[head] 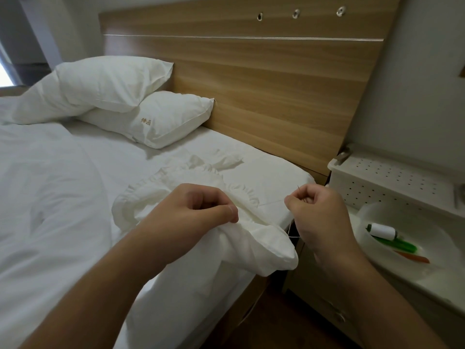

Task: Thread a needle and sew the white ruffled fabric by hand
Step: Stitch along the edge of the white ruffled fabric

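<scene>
The white ruffled fabric (191, 182) lies bunched on the bed's near right corner, one fold hanging over the edge. My left hand (191, 210) pinches a fold of it between thumb and fingers. My right hand (317, 212), just right of the fabric, pinches a thin needle (298, 188) whose tip pokes up above the fingers. A pale thread (290, 229) runs from under that hand toward the fabric's edge. A spool of white thread (382, 231) lies in a white bowl on the nightstand.
Two white pillows (113, 91) lean against the wooden headboard (264, 84). The white bowl (427, 238) on the nightstand also holds a green tool (400, 245) and an orange one (412, 256). A perforated white box (392, 182) stands behind it.
</scene>
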`<state>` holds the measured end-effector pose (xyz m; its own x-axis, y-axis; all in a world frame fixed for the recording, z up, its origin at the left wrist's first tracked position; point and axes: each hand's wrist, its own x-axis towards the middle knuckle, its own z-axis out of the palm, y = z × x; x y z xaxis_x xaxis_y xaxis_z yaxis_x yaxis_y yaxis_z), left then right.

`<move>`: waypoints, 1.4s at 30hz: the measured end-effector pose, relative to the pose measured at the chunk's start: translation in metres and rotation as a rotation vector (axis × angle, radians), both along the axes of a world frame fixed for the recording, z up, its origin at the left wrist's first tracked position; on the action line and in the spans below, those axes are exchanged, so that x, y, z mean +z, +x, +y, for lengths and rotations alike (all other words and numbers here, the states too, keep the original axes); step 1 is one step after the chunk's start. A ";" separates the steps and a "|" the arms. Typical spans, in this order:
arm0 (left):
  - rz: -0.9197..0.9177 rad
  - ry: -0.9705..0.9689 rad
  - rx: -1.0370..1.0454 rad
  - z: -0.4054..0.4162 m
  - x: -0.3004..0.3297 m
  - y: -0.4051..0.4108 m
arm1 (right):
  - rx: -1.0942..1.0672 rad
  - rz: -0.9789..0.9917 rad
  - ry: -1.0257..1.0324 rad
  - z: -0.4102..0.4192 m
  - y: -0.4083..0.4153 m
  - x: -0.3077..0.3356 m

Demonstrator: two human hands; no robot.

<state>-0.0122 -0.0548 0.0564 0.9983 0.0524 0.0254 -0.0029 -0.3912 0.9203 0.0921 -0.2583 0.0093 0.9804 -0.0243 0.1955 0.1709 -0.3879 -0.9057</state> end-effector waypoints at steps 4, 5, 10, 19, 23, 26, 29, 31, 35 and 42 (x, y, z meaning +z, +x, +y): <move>-0.015 -0.024 0.005 0.001 0.001 -0.001 | -0.029 0.036 -0.020 -0.001 0.004 -0.006; -0.020 -0.026 0.005 0.001 0.000 -0.001 | -0.028 0.047 -0.021 -0.001 0.005 -0.007; -0.029 -0.022 0.017 0.001 -0.001 -0.001 | 0.001 0.090 0.022 -0.002 0.006 -0.004; -0.113 0.018 0.002 0.003 -0.002 -0.001 | 0.596 -0.020 0.221 -0.002 -0.025 0.025; -0.159 0.021 -0.030 0.003 -0.001 -0.001 | 0.720 -0.064 0.057 0.015 -0.035 0.022; -0.158 0.016 -0.019 0.007 0.001 -0.003 | 0.579 -0.203 0.036 0.016 -0.035 0.017; -0.132 -0.012 0.008 0.012 0.002 -0.003 | 0.485 -0.245 0.075 0.011 -0.032 0.017; -0.142 -0.019 0.042 0.013 0.000 -0.002 | 0.500 -0.230 0.130 0.008 -0.033 0.020; -0.226 -0.038 0.134 0.009 0.000 -0.003 | 0.753 -0.034 0.183 -0.001 -0.036 0.031; -0.285 0.095 0.099 0.006 0.004 -0.005 | 0.472 -0.005 0.204 0.009 -0.030 0.026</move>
<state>-0.0172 -0.0490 0.0606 0.9406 0.1326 0.3126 -0.2130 -0.4865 0.8473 0.0619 -0.2495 0.0349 0.8931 0.3822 0.2374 0.2890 -0.0830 -0.9537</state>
